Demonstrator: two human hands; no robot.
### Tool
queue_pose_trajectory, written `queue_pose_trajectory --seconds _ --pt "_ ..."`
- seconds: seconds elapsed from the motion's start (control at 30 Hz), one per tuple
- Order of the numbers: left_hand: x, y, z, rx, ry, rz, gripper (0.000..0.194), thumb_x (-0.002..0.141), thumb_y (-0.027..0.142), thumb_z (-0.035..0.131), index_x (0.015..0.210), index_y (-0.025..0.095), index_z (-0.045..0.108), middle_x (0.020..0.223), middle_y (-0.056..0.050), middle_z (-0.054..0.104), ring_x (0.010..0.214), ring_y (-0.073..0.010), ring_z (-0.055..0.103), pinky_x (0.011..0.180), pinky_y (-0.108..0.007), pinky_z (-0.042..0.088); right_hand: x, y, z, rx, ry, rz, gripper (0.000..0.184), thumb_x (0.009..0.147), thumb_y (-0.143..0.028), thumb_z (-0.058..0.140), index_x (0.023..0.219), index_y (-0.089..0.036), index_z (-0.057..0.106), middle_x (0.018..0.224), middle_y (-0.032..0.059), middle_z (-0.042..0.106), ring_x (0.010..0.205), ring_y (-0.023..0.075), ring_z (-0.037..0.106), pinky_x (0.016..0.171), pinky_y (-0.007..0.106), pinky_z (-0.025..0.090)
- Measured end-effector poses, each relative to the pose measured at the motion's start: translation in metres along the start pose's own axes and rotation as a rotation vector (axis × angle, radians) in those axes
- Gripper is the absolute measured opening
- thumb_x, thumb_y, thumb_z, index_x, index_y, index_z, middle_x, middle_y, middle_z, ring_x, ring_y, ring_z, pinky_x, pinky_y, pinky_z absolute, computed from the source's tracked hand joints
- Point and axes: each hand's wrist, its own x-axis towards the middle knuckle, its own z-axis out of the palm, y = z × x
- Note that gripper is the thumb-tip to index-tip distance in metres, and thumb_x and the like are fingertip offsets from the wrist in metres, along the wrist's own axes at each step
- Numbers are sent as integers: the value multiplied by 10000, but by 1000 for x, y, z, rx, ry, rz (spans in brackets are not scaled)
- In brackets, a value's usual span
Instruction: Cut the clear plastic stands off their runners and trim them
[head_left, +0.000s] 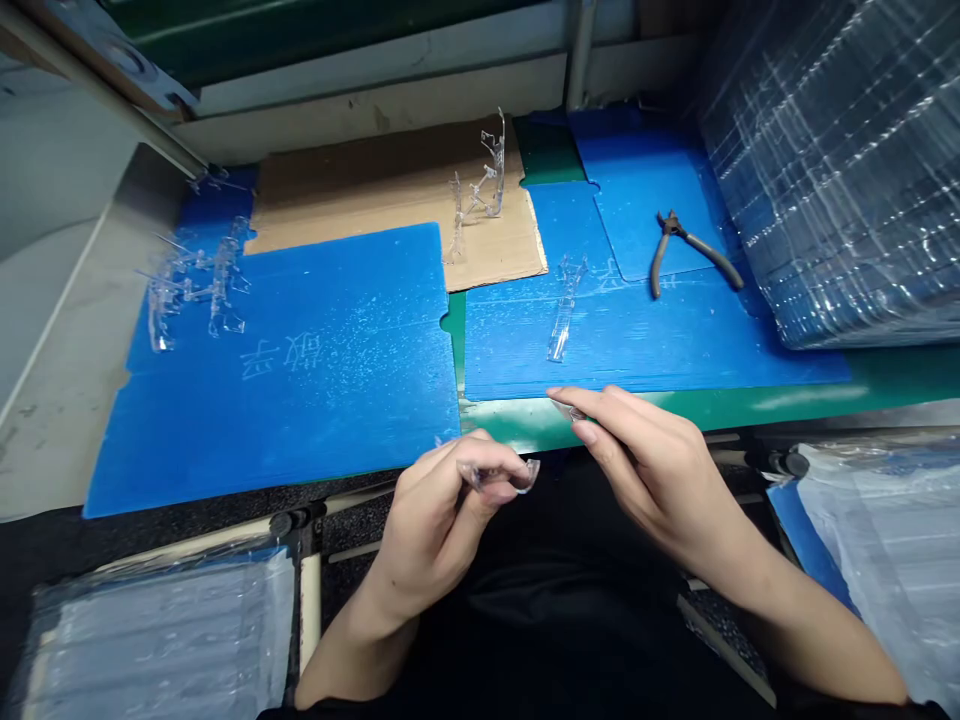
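Note:
My left hand (446,510) is closed around a clear plastic piece (529,476), whose ends stick out past the thumb and fingers. Just to the right, my right hand (649,450) pinches another small clear piece (568,410) between thumb and fingertips; most of it is hidden. Both hands are over the front edge of the bench, apart from each other. Beyond them a single clear plastic part (562,310) lies on a blue sheet (510,350). A clear moulded frame with thin connecting sprues (480,190) stands on brown cardboard (345,190).
More clear moulded frames (199,285) sit on the left blue sheet (360,400). Side cutters (675,232) lie with handles apart at the right. A tall stack of clear trays (847,170) rises at far right. Wrapped trays (172,640) flank me below the bench.

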Motion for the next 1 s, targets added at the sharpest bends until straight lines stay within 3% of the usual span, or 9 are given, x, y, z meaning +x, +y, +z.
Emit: queue_pose_trajectory --seconds 0.07,0.17,0.43,0.57,0.67,0.8,0.9,1.0 --pt "-4 -1 3 -183 31 -144 158 1127 249 564 1099 212 715 896 -32 715 771 -138 628 689 -267 449 0 -4 0 88 17 1 289 1153 -197 549 1410 -179 679 1295 67 788 1151 192 748 1044 304 540" --pt "-8 -5 7 -309 48 -266 215 1137 306 551 1083 204 732 902 -43 715 737 -135 615 664 -259 450 0 -10 1 197 33 22 231 1126 -228 624 1340 -198 708 1236 37 802 1131 164 754 993 248 557" --pt "-8 -10 11 -333 44 -238 183 1130 305 573 1114 215 732 952 -43 727 822 -142 626 743 -255 461 -3 -12 2 250 35 16 305 1167 -189 508 1429 -221 660 1263 31 768 1181 149 701 1114 275 506" --pt "-9 -12 17 -445 2 -219 220 1131 377 566 1139 205 703 866 -28 637 749 -135 554 704 -261 435 -7 -9 4 221 -13 -7 303 1161 -159 497 1425 -229 628 1285 45 731 1216 167 669 1151 313 472" --pt "-10 -15 24 -619 -48 -206 311 1138 496 506 1193 217 631 877 -25 601 746 -137 536 686 -263 437 -7 -6 8 209 -13 -58 238 1152 -142 496 1336 -196 637 1153 57 706 1071 177 669 991 309 528" --pt "-11 -21 29 -637 -83 -133 327 1158 479 436 1082 206 598 853 -38 624 717 -137 547 644 -261 433 -6 -4 12 175 -8 -137 188 1150 -150 480 1256 -154 635 1060 63 714 925 177 681 785 300 525" --pt "-13 -26 29 -590 -72 -92 389 1161 473 411 978 189 605 770 -36 616 635 -133 538 591 -266 427 -8 -3 14 177 -45 -222 281 1158 -168 479 1410 -136 599 1126 70 756 928 169 716 779 299 534" --pt "-15 -28 30 -572 -77 -121 454 1154 509 398 935 183 623 733 -33 610 592 -132 544 566 -266 440 -12 -3 17 140 -36 -271 436 1171 -190 458 1599 -115 485 1007 49 738 809 159 684 677 296 509"
